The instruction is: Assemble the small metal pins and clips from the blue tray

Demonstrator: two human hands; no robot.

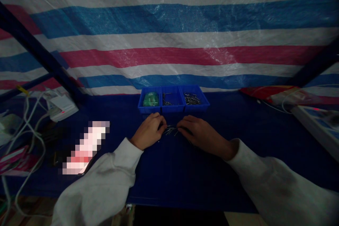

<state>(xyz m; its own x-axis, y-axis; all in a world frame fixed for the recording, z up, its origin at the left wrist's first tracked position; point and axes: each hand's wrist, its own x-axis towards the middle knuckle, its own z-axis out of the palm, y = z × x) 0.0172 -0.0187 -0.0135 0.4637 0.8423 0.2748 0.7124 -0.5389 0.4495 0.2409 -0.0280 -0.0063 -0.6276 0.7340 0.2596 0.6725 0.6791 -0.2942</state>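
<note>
A small heap of thin metal pieces [171, 130], like screws or pins, lies on the blue table between my hands. My left hand [150, 130] is at the left side of the heap, its fingers curled with thumb and fingertips close together. From the right, my right hand [202, 134] reaches the heap with bent fingers touching its edge. Whatever sits between the fingertips of either hand is too small and dark to make out. Just beyond stands a blue three-compartment tray [172, 108]. Its left compartment holds a green plastic bag [150, 99]; the middle and right ones hold loose metal pieces [192, 99].
A lit, blurred-out phone [86, 148] lies left of my left forearm. White cables [26, 130] and a white box-like device [62, 106] crowd the table's left end. At right are a red packet [267, 93] and a pale box [317, 127]. Striped sheeting [169, 21] hangs behind.
</note>
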